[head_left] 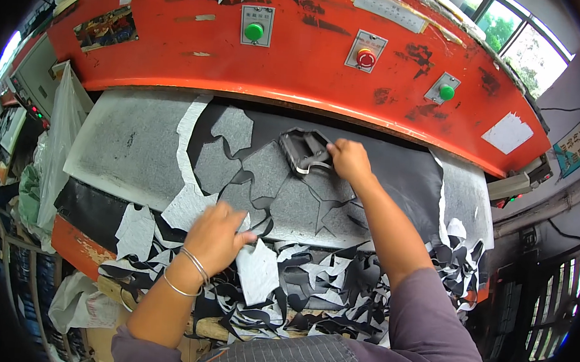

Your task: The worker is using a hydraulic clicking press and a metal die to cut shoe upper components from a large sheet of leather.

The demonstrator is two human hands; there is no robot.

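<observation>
My right hand [350, 159] grips the right edge of a dark metal cutting die [294, 156], thumb and fingers closed on its rim. The die rests on or just over a black sheet of leather-like material [398, 168], which has shaped holes cut through it to the grey board [280, 170]. Nearer to me, my left hand [213, 237] is over the sheet's near edge, its thumb spread away from slightly blurred fingers. A pale cut piece [188, 207] lies beside that hand, and another white piece [256, 273] lies below its thumb.
A red press beam [298, 67] spans the far side, with green buttons [253, 32] and a red button [366, 57]. Black and white offcuts [323, 284] pile along the near edge. A clear plastic bag [64, 138] hangs at the left.
</observation>
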